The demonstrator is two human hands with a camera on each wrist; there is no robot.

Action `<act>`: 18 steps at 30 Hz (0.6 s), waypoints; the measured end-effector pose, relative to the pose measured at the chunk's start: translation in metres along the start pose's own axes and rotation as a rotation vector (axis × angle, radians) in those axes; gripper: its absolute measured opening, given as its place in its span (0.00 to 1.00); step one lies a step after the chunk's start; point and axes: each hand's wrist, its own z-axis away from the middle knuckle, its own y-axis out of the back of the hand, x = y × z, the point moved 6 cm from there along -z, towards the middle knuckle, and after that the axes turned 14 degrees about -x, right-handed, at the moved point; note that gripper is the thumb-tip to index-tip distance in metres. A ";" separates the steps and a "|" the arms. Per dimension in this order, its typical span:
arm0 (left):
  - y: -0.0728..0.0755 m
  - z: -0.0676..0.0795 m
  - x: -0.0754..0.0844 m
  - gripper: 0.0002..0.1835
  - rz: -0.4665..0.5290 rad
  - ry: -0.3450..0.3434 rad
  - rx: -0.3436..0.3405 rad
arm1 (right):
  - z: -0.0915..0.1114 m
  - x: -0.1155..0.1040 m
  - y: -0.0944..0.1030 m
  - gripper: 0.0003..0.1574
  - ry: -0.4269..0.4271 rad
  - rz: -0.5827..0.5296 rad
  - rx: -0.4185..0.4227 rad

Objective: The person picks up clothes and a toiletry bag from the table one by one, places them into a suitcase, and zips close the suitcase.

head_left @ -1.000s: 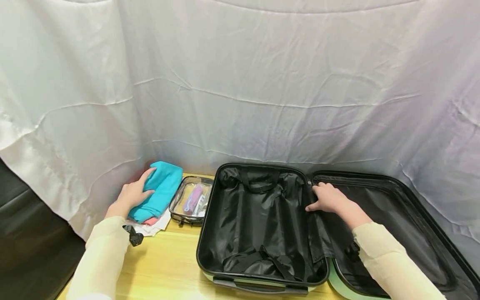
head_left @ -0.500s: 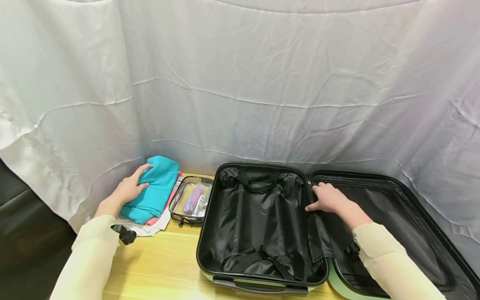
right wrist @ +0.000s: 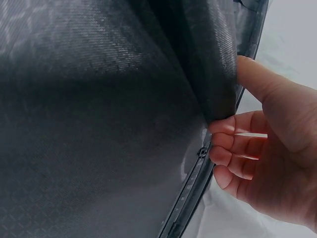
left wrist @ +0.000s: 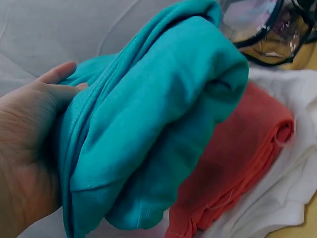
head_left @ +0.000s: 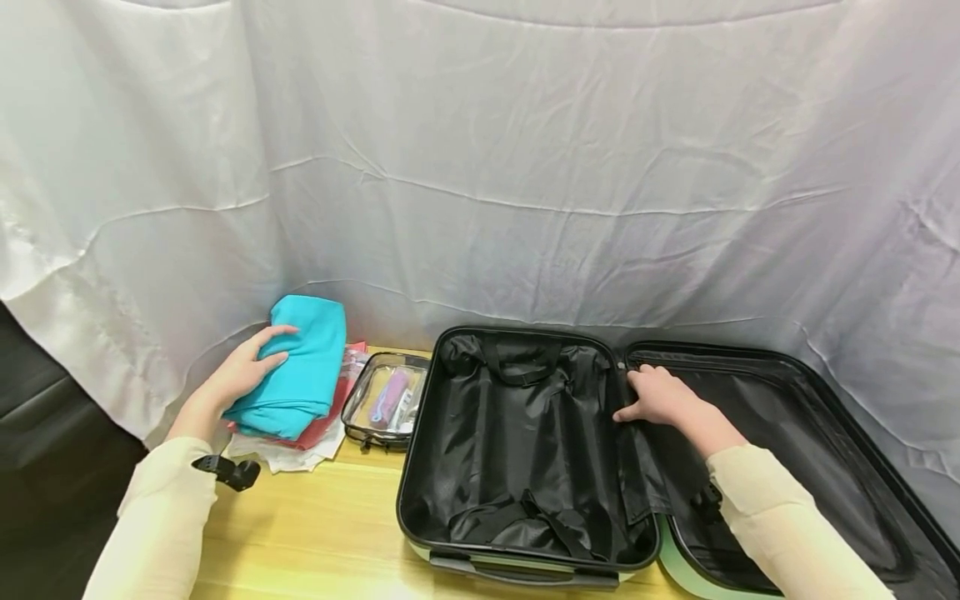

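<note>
My left hand (head_left: pixel 246 367) grips the left edge of a thick, folded teal cloth (head_left: pixel 309 358). In the left wrist view, the cloth (left wrist: pixel 148 119) is raised over a folded coral-red cloth (left wrist: pixel 237 158), and some of my fingers are hidden behind it. A white cloth (left wrist: pixel 282 198) lies under the red one. My right hand (head_left: pixel 660 395) is at the inner edge of an open black-lined suitcase (head_left: pixel 517 433). There the right wrist view shows its thumb and curled fingers pinching a black fabric flap (right wrist: pixel 218 64), just above a zipper (right wrist: pixel 185 191).
A clear pouch (head_left: pixel 378 392) with black trim holds a purple item (head_left: pixel 388 398), between the cloths and the suitcase. The suitcase's other half (head_left: pixel 750 433) lies open at the right. Grey curtains (head_left: pixel 525 183) hang behind the wooden table (head_left: pixel 315 533).
My left hand has moved left and slightly up with the teal cloth. More of the red cloth and a pinkish clear packet beneath now show. My right hand has stayed in place.
</note>
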 end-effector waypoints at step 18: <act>0.008 0.002 0.043 0.32 -0.099 -0.007 0.176 | 0.002 -0.002 0.001 0.46 0.003 0.010 -0.007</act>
